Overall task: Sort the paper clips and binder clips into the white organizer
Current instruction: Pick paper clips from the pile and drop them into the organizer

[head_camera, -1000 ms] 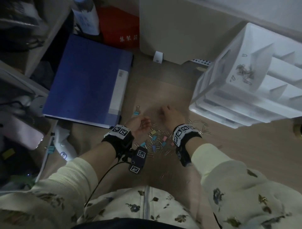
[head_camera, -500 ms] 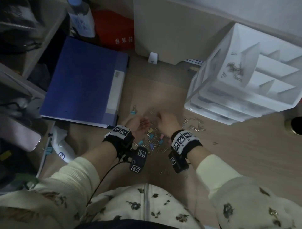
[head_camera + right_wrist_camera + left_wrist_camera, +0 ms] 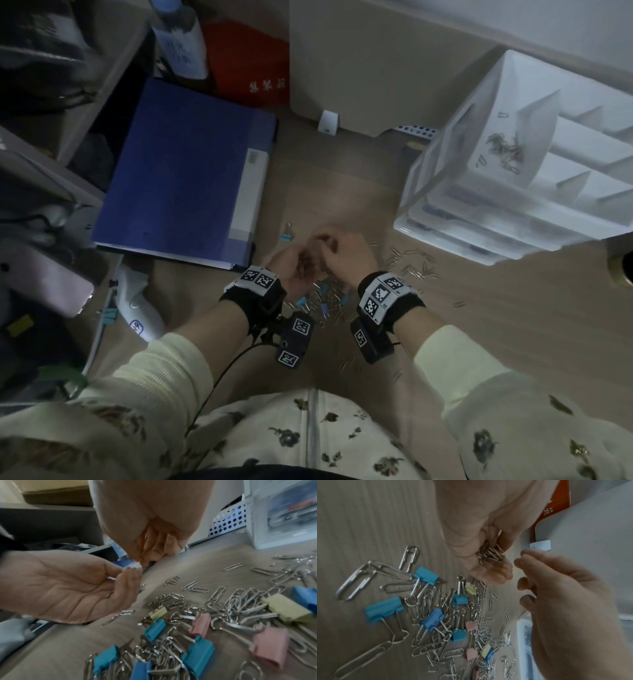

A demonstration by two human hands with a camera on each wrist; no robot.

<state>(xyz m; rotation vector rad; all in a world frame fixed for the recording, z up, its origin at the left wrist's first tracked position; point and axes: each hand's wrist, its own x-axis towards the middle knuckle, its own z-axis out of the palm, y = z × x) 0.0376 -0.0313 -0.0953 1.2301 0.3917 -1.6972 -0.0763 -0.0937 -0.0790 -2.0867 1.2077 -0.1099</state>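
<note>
A mixed pile of silver paper clips and blue, pink and yellow binder clips (image 3: 329,301) (image 3: 453,615) (image 3: 223,615) lies on the wooden desk. Just above it my left hand (image 3: 298,263) (image 3: 488,566) (image 3: 68,588) is cupped palm-up, its fingers curled round a bunch of small paper clips (image 3: 491,554). My right hand (image 3: 346,253) (image 3: 154,550) (image 3: 556,588) hovers at the left fingertips with its fingers bunched together. No clip shows between them. The white organizer (image 3: 513,192) stands at the right, with some paper clips (image 3: 507,150) in one top compartment.
More small paper clips (image 3: 414,267) are scattered between the hands and the organizer. One blue binder clip (image 3: 287,234) lies by a blue binder (image 3: 185,171) on the left. A red box (image 3: 250,65), a bottle (image 3: 181,41) and a beige unit (image 3: 359,61) stand behind.
Both hands have lifted off the pile and closed in on each other. The right hand has moved left to the cupped left hand.
</note>
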